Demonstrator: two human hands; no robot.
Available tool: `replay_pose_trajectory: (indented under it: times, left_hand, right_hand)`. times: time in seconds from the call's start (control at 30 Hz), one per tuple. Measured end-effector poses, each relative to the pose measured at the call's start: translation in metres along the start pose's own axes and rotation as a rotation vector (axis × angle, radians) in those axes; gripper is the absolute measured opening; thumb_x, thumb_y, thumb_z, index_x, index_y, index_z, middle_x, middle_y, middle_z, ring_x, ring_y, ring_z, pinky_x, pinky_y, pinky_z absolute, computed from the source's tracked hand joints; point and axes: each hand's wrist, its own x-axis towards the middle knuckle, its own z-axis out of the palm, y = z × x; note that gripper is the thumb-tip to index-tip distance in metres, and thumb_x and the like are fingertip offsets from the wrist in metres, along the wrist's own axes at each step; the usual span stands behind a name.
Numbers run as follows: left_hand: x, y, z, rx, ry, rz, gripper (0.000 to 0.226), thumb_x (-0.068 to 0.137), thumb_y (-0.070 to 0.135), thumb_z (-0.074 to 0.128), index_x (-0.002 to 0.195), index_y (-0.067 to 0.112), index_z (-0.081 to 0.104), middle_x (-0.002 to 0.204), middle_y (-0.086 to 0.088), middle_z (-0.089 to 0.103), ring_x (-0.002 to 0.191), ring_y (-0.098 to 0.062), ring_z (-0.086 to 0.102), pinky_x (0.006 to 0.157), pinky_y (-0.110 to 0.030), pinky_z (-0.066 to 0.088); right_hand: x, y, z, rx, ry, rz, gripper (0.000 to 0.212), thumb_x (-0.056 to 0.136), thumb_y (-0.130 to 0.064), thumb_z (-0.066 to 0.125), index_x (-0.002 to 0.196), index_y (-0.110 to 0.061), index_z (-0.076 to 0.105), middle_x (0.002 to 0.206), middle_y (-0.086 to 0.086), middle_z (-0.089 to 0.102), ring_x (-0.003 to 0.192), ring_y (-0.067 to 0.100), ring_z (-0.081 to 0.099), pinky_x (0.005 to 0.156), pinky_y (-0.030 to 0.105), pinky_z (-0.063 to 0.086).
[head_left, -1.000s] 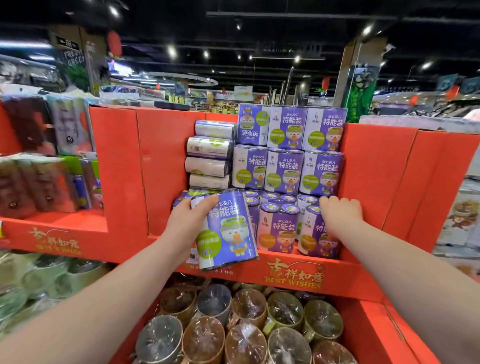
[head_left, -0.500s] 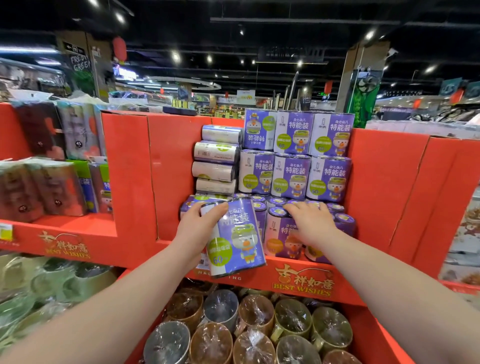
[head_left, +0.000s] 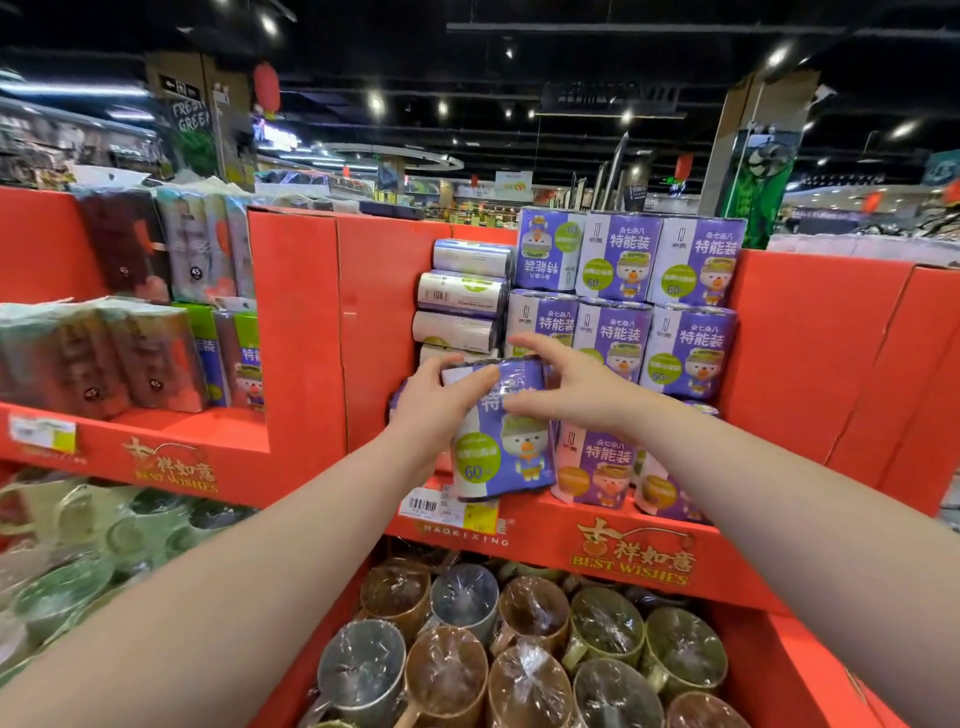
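Note:
A purple and white pack of rolls (head_left: 501, 441) with a cartoon duck and a green "60" badge stands upright at the front of the red shelf (head_left: 628, 545). My left hand (head_left: 439, 400) grips its upper left side, thumb across the front. My right hand (head_left: 563, 387) comes in from the right and lies over the pack's top right corner, fingers spread. Behind it, more of the same packs (head_left: 685, 353) are stacked in rows, and several lie sideways in a pile (head_left: 460, 296) at the left.
Red cardboard dividers (head_left: 296, 322) wall the shelf bay on both sides. Wrapped cups (head_left: 524, 660) fill the bin below. The left bay holds dark packs (head_left: 98, 353) and similar rolls. A price tag (head_left: 452, 512) hangs on the shelf edge.
My right hand left the packs on the shelf and moved left onto the top of the held pack. My left hand raised the pack slightly and brought it closer to the stack.

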Motion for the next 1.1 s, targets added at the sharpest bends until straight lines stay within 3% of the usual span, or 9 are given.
replay_pose_trajectory:
  times: [0.1, 0.17, 0.27, 0.37, 0.6, 0.83, 0.93, 1.1]
  left_hand:
    - [0.001, -0.001, -0.001, 0.105, -0.041, 0.038, 0.088, 0.063, 0.054, 0.074, 0.141, 0.030, 0.040, 0.137, -0.002, 0.050, 0.120, -0.020, 0.056, 0.101, -0.043, 0.047]
    - [0.003, -0.013, -0.009, 0.302, -0.021, 0.071, 0.078, 0.076, 0.049, 0.071, 0.143, 0.026, 0.038, 0.138, -0.002, 0.048, 0.123, -0.021, 0.052, 0.103, -0.043, 0.045]
    - [-0.001, -0.034, -0.029, 0.850, -0.136, -0.038, 0.072, 0.065, 0.071, 0.056, 0.127, 0.034, 0.052, 0.130, 0.000, 0.059, 0.117, -0.022, 0.057, 0.101, -0.039, 0.045]
    - [-0.006, -0.045, -0.037, 1.322, -0.307, -0.004, 0.049, 0.088, 0.069, 0.038, 0.126, 0.043, 0.055, 0.133, 0.000, 0.059, 0.124, -0.024, 0.051, 0.099, -0.035, 0.034]
    - [-0.001, -0.049, -0.039, 1.369, -0.349, 0.019, 0.048, 0.093, 0.065, 0.031, 0.123, 0.038, 0.058, 0.134, -0.004, 0.057, 0.125, -0.026, 0.049, 0.097, -0.037, 0.031]
    - [-0.002, -0.054, -0.042, 1.343, -0.353, 0.103, 0.048, 0.093, 0.066, 0.030, 0.131, 0.046, 0.051, 0.137, -0.001, 0.055, 0.126, -0.026, 0.048, 0.096, -0.038, 0.031]
    - [-0.003, -0.056, -0.044, 1.343, -0.359, 0.147, 0.046, 0.095, 0.062, 0.032, 0.129, 0.040, 0.054, 0.135, -0.002, 0.056, 0.125, -0.026, 0.049, 0.096, -0.038, 0.031]
    - [-0.006, -0.065, -0.056, 1.305, -0.353, 0.357, 0.041, 0.095, 0.050, 0.042, 0.132, 0.034, 0.050, 0.134, 0.001, 0.054, 0.124, -0.023, 0.047, 0.098, -0.039, 0.033]
  right_hand:
    - [0.003, 0.005, -0.003, -0.136, 0.032, 0.050, 0.082, 0.078, -0.031, 0.078, 0.147, -0.021, 0.036, 0.145, 0.003, 0.041, 0.132, 0.016, 0.042, 0.102, 0.022, 0.034]
    - [0.007, 0.015, -0.001, -0.188, 0.089, 0.090, 0.084, 0.075, -0.033, 0.080, 0.146, -0.017, 0.038, 0.148, 0.006, 0.039, 0.135, 0.019, 0.038, 0.103, 0.023, 0.031]
    - [0.013, 0.030, 0.005, -0.256, 0.166, 0.175, 0.086, 0.072, -0.034, 0.082, 0.143, -0.014, 0.039, 0.146, 0.011, 0.038, 0.134, 0.024, 0.039, 0.105, 0.029, 0.033]
    - [0.015, 0.039, 0.017, -0.291, 0.121, 0.226, 0.081, 0.073, -0.032, 0.082, 0.140, -0.015, 0.039, 0.142, 0.009, 0.036, 0.129, 0.025, 0.042, 0.099, 0.031, 0.037]
    - [0.017, 0.049, 0.054, -0.808, 0.112, 0.210, 0.084, 0.076, -0.060, 0.068, 0.143, -0.021, 0.035, 0.147, 0.004, 0.032, 0.135, 0.029, 0.033, 0.106, 0.044, 0.036]
    - [0.021, 0.040, 0.065, -0.945, 0.040, 0.295, 0.077, 0.082, -0.054, 0.066, 0.139, -0.015, 0.032, 0.144, 0.003, 0.039, 0.134, 0.029, 0.037, 0.103, 0.045, 0.037]
    - [0.021, 0.038, 0.069, -0.940, 0.039, 0.326, 0.078, 0.084, -0.050, 0.066, 0.143, -0.014, 0.029, 0.147, 0.004, 0.036, 0.136, 0.030, 0.035, 0.107, 0.046, 0.035]
    - [0.014, 0.022, 0.069, -0.876, 0.045, 0.435, 0.089, 0.080, -0.052, 0.069, 0.148, -0.019, 0.022, 0.152, 0.007, 0.028, 0.139, 0.031, 0.032, 0.108, 0.047, 0.031]
